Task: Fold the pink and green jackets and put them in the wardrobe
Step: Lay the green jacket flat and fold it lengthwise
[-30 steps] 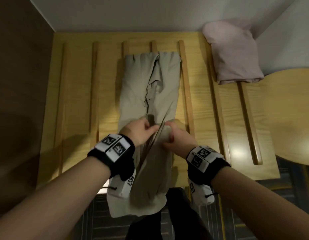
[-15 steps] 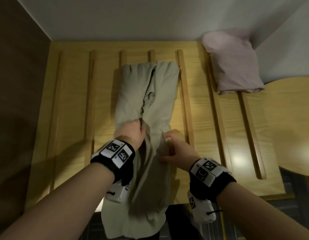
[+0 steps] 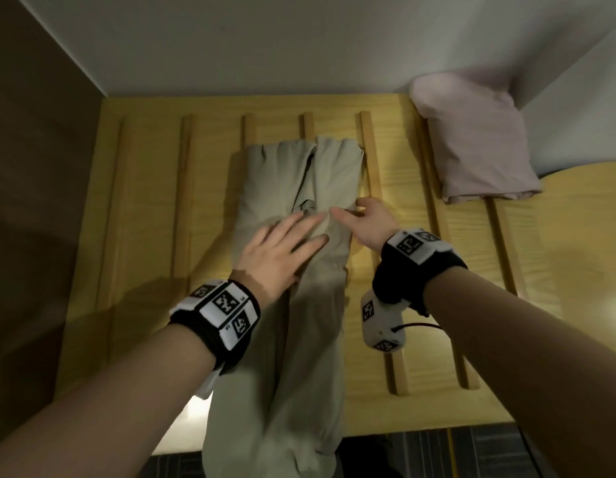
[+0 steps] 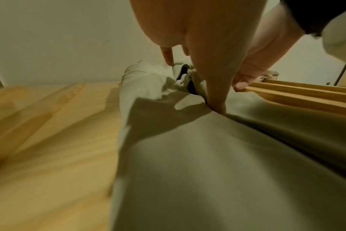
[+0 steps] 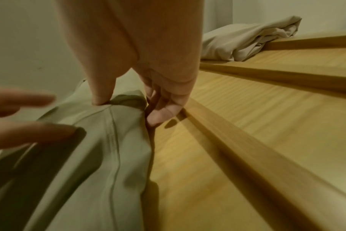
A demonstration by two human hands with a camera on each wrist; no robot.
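Note:
The green jacket point(image 3: 316, 305) lies as a long narrow strip on the slatted wooden platform point(image 3: 144, 236), its near end hanging over the front edge. My left hand point(image 3: 282, 250) rests flat on the jacket's middle with fingers straight and spread. My right hand point(image 3: 351, 208) is at the jacket's right edge. In the right wrist view its thumb presses on top of the green jacket point(image 5: 108, 156) and its curled fingers point(image 5: 164, 109) tuck against the side of the fold, pinching it. The pink jacket point(image 3: 472, 143) sits folded at the back right corner.
A white wall runs behind the platform and a dark panel point(image 3: 40, 201) stands on the left. Raised slats point(image 3: 372, 160) run front to back. A rounded wooden tabletop point(image 3: 575, 253) overlaps the platform at the right. Dark floor point(image 3: 454, 453) shows below the front edge.
Both hands let go of the bunched fabric and moved up the jacket. The left hand opened flat on it and the right shifted to the right edge. The jacket lies flatter.

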